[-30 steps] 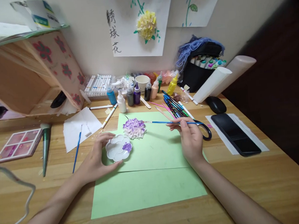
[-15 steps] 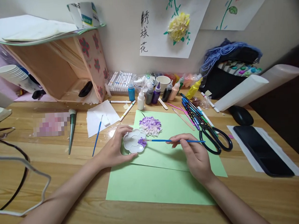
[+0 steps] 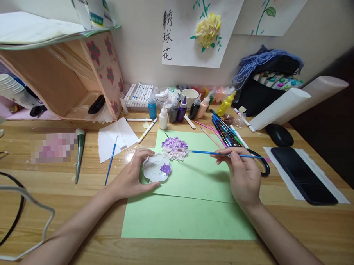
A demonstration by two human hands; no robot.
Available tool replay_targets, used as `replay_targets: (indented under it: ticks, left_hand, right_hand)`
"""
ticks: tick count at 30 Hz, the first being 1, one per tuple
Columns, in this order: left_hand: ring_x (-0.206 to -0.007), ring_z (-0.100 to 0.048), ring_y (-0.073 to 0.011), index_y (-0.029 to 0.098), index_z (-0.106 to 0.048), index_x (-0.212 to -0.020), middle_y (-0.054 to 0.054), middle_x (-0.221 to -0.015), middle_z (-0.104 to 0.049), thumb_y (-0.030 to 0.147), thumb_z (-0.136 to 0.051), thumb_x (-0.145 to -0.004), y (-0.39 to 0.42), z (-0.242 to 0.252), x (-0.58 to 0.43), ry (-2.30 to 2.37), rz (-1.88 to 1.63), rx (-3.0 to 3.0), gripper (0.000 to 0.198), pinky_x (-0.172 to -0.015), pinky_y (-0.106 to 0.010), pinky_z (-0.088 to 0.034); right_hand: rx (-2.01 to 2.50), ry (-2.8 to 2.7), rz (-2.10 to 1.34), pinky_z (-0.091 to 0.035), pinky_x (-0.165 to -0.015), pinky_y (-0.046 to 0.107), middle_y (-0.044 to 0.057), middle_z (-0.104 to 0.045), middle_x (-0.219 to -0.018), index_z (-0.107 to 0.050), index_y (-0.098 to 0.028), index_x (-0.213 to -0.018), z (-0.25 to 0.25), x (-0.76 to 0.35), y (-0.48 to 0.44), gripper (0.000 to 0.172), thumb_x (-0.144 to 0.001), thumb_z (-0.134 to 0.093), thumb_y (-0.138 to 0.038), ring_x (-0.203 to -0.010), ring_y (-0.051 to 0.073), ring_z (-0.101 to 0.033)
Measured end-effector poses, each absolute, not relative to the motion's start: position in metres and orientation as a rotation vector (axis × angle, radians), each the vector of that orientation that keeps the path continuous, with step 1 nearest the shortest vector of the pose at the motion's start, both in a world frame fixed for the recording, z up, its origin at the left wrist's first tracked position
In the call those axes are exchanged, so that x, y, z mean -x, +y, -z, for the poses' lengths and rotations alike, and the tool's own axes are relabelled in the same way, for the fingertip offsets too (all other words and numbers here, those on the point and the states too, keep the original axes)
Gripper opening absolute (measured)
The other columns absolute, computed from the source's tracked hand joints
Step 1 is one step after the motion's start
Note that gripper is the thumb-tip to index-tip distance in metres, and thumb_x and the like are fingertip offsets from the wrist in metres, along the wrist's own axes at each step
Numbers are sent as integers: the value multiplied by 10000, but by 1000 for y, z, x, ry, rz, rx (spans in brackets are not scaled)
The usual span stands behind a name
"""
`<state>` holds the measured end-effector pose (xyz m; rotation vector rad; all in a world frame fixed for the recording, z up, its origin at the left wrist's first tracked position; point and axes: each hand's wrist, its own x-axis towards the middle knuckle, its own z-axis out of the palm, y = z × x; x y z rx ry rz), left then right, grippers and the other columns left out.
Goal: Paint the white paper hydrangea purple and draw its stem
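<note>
Palette [image 3: 151, 169] (w/ purple paint [image 3: 165, 169]) is held by L hand [image 3: 134, 174], near-left of flower [image 3: 174, 143]; brush [image 3: 207, 152], tip at flower, by R hand [image 3: 244, 175].

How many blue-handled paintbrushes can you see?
2: one paintbrush in the right hand, and a second paintbrush lying partly on the white paper at left. Others could be hidden among the pens.

pale wall [image 3: 140, 40] | 2 drawings [image 3: 187, 34] on it | wood-grain desktop [image 3: 170, 256] | dark surface [image 3: 340, 113], right
</note>
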<state>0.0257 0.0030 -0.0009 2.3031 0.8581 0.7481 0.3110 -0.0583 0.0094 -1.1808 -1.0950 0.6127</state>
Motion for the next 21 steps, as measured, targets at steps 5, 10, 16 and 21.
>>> replay_targets:
  ticks: [5, 10, 16, 21]
  left_hand:
    - [-1207, -484, -280, 259, -323, -1264, -122, -1259, -457, 299, -752, -750, 3, 1, -25, 855, -744, -2297, 670, -963, -434, -487]
    - [-1203, -491, -280, 263, -333, -1262, -114, -1254, -467, 301, -758, -743, 4, 1, -25, 851, -750, -2293, 673, -955, -426, -493]
    - [-1214, -471, -283, 262, -310, -1264, -119, -1257, -449, 305, -744, -764, 3, 1, -25, 840, -734, -2293, 663, -968, -444, -484]
    - [-1203, -472, -286, 262, -309, -1258, -118, -1252, -447, 307, -742, -763, 3, 1, -25, 835, -732, -2290, 659, -965, -453, -485]
  right_hand:
    - [1269, -1155, -590, -501, -689, 302, 36, -656, -847, -650, -208, -883, -5, -317, -54, 215, -953, -497, -343, -746, 151, -632]
    - [1303, -1277, -495, -494, -690, 305, 33, -662, -855, -648, -213, -898, -7, -318, -56, 207, -959, -483, -321, -713, 140, -601]
    - [1287, -1383, -484, -487, -700, 298, 18, -667, -845, -647, -222, -902, -6, -320, -56, 204, -966, -465, -290, -730, 138, -605]
    - [1286, -1368, -401, -485, -684, 295, 17, -665, -838, -646, -217, -899, -5, -324, -56, 202, -966, -462, -266, -723, 137, -600]
